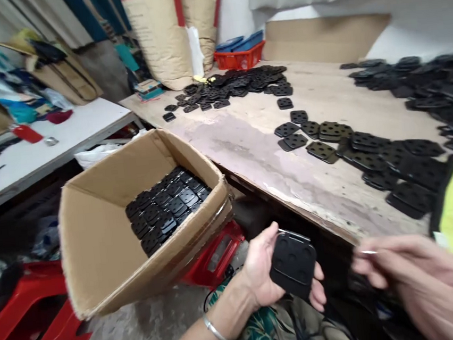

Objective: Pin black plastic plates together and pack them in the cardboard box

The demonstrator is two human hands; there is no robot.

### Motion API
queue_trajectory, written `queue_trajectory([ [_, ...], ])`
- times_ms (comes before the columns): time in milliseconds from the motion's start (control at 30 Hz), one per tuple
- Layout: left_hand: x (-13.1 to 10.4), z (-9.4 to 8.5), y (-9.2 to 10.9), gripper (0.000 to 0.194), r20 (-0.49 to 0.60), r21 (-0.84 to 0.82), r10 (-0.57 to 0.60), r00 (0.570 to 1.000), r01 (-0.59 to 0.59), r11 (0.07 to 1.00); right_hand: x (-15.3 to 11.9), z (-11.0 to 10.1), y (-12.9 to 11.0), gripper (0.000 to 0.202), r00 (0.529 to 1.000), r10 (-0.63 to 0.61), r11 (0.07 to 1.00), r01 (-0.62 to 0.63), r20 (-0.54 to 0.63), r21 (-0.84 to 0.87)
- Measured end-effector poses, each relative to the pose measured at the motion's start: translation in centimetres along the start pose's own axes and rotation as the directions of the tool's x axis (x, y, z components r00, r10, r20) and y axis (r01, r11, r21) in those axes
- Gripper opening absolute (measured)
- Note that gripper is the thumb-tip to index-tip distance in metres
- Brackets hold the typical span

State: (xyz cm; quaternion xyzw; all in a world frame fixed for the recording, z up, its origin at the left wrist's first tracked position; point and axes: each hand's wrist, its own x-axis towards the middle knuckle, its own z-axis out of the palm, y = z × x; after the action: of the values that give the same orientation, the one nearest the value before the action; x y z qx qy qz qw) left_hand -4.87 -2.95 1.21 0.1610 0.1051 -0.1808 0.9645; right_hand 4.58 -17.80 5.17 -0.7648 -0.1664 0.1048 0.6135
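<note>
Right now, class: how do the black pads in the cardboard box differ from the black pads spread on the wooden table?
The pads in the cardboard box lie packed in neat overlapping rows; the pads on the wooden table lie loose and scattered in heaps. The boxed pads sit below the table's edge inside a tilted box; the table pads rest on an open flat top. Both are black, squarish and dotted with holes.

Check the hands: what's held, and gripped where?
Left hand holds a black square plate flat in its palm, thumb on the upper left edge, fingers under the lower right. Right hand pinches something thin; blur hides what.
</note>
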Motion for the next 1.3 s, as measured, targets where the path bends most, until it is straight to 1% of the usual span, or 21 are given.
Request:
queue_trajectory([
  [33, -0.2, 0.0, 0.2, 0.081, 0.018, -0.017, 0.010, 1.000, -0.010, 1.000, -0.5, -0.1, -0.3, 0.022, 0.998, 0.053, 0.995, -0.055, 0.019, 0.085],
  [67, -0.4, 0.0, 0.3, 0.079, 0.031, -0.037, 0.020, 0.999, -0.019, 0.999, -0.8, 0.3, -0.5, 0.020, 0.994, 0.099, 0.979, -0.104, 0.034, 0.177],
  [133, -0.6, -0.2, 0.4, 0.073, 0.037, -0.081, 0.042, 0.998, -0.039, 0.996, -1.1, 2.0, -0.2, 0.019, 0.988, 0.153, 0.935, -0.149, 0.012, 0.323],
  [200, -0.5, -0.5, 0.3, 0.069, 0.031, -0.128, 0.055, 0.998, -0.051, 0.991, -1.1, 3.9, 0.5, 0.018, 0.984, 0.178, 0.912, -0.155, -0.027, 0.380],
  [233, -0.5, -0.6, 0.2, 0.068, 0.030, -0.152, 0.059, 0.998, -0.054, 0.987, -1.1, 4.5, 0.8, 0.018, 0.980, 0.198, 0.901, -0.171, -0.027, 0.399],
  [300, -0.3, -0.8, 0.0, 0.067, 0.042, -0.190, 0.065, 0.997, -0.056, 0.980, -1.1, 5.2, 1.1, 0.021, 0.969, 0.245, 0.878, -0.214, -0.018, 0.429],
  [400, 0.2, -0.8, -0.3, 0.066, 0.060, -0.217, 0.073, 0.996, -0.058, 0.975, -1.3, 5.3, 1.0, 0.027, 0.945, 0.328, 0.843, -0.283, -0.020, 0.458],
  [533, 0.8, -0.9, -0.9, 0.067, 0.044, -0.232, 0.067, 0.997, -0.055, 0.971, -1.6, 5.4, 0.8, 0.034, 0.906, 0.423, 0.786, -0.373, 0.012, 0.492],
  [700, 1.4, -1.4, -1.4, 0.068, 0.024, -0.243, 0.063, 0.998, -0.055, 0.968, -1.9, 5.9, 0.7, 0.038, 0.869, 0.495, 0.737, -0.424, 0.006, 0.526],
  [800, 1.5, -1.5, -1.4, 0.068, 0.030, -0.248, 0.073, 0.997, -0.063, 0.967, -2.0, 5.9, 0.4, 0.043, 0.844, 0.536, 0.704, -0.431, -0.024, 0.565],
  [900, 1.5, -1.5, -1.4, 0.066, 0.026, -0.249, 0.077, 0.997, -0.068, 0.966, -2.2, 6.0, 0.3, 0.044, 0.836, 0.548, 0.699, -0.447, -0.016, 0.558],
  [1000, 1.4, -1.4, -1.4, 0.063, -0.035, -0.235, 0.113, 0.993, -0.118, 0.965, -2.3, 6.2, 0.4, 0.043, 0.838, 0.545, 0.720, -0.462, -0.012, 0.518],
  [1100, 1.2, -1.2, -1.4, 0.057, -0.146, -0.208, 0.168, 0.975, -0.197, 0.958, -2.4, 6.6, 0.6, 0.043, 0.835, 0.547, 0.750, -0.455, -0.062, 0.480],
  [1200, 0.9, -1.0, -1.2, 0.048, -0.262, -0.192, 0.216, 0.941, -0.270, 0.944, -2.5, 7.1, 0.8, 0.042, 0.837, 0.536, 0.768, -0.430, -0.109, 0.475],
  [1300, 0.8, -0.8, -1.1, 0.037, -0.372, -0.169, 0.277, 0.886, -0.358, 0.919, -2.7, 7.5, 0.8, 0.043, 0.853, 0.509, 0.787, -0.408, -0.113, 0.463],
])
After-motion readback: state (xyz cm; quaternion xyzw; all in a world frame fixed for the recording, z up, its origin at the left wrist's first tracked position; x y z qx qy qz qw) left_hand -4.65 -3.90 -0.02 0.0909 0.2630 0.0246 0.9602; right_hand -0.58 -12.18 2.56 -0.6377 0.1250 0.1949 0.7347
